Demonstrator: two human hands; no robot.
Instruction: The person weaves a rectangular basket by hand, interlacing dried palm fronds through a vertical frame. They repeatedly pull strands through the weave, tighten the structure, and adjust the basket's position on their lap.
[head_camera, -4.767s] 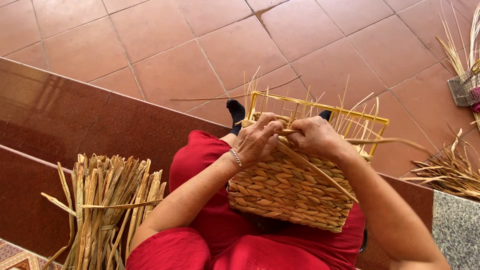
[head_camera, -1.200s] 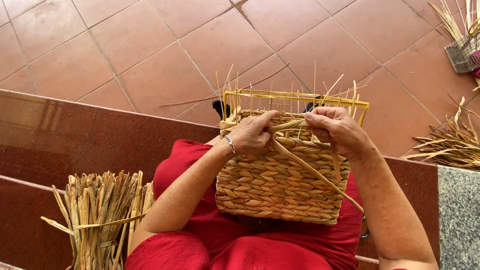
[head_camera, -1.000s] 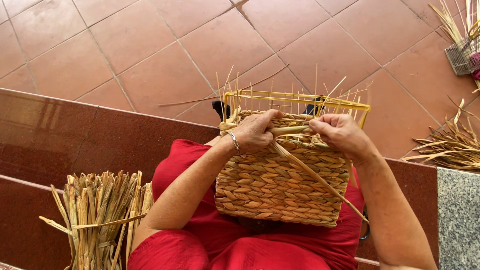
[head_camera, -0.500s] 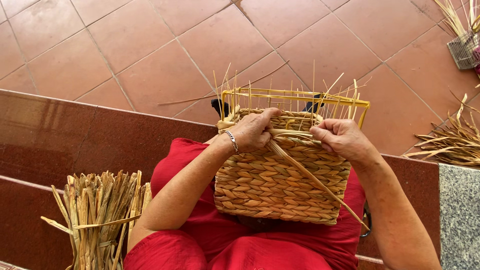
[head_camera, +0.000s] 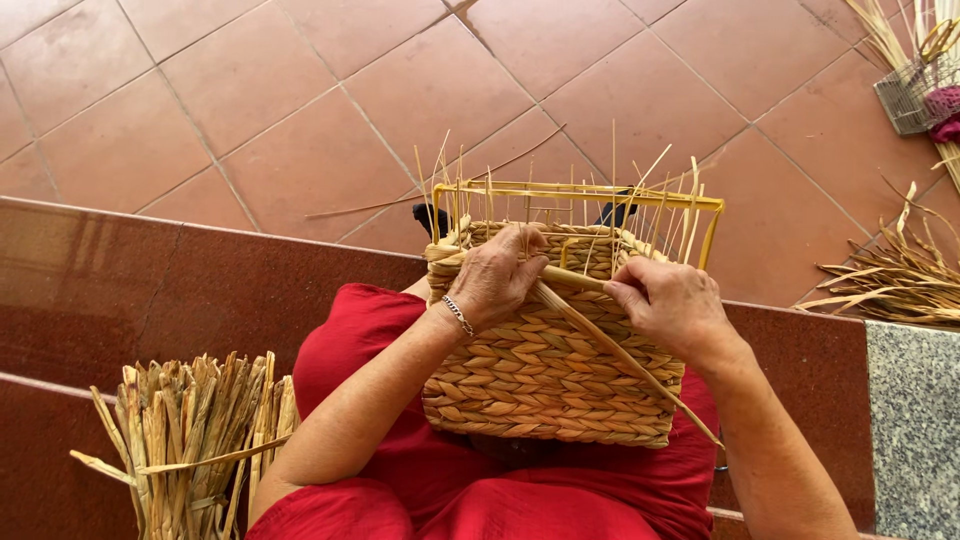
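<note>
Terracotta tiled floor (head_camera: 300, 90) filled the upper view, with a dark red polished step (head_camera: 150, 290) across the middle and a grey granite slab (head_camera: 912, 420) at the right edge. Person sat on the step in red clothing (head_camera: 420, 480), a half-woven basket (head_camera: 540, 380) resting on the lap, tipped so its open top faced away. A yellow wire frame (head_camera: 580, 195) stood above the woven wall, thin stakes poking up through it. Bundle of dried reeds (head_camera: 195, 440) stood upright at lower left, well apart from the basket. Loose pile of reeds (head_camera: 890, 285) lay on the floor at right; a small wire basket (head_camera: 915, 90) with something pink sat in the top right corner, partly cut off. Left hand (head_camera: 500, 275) was closed over the basket's top edge, pressing on the weave, a bracelet (head_camera: 458, 315) on the wrist. Right hand (head_camera: 672, 300) was pinching a long strand (head_camera: 620, 350) that ran diagonally down across the basket's front toward lower right; its upper end seemed to pass under the left fingers, hard to tell. Hands were near each other, not touching.
</note>
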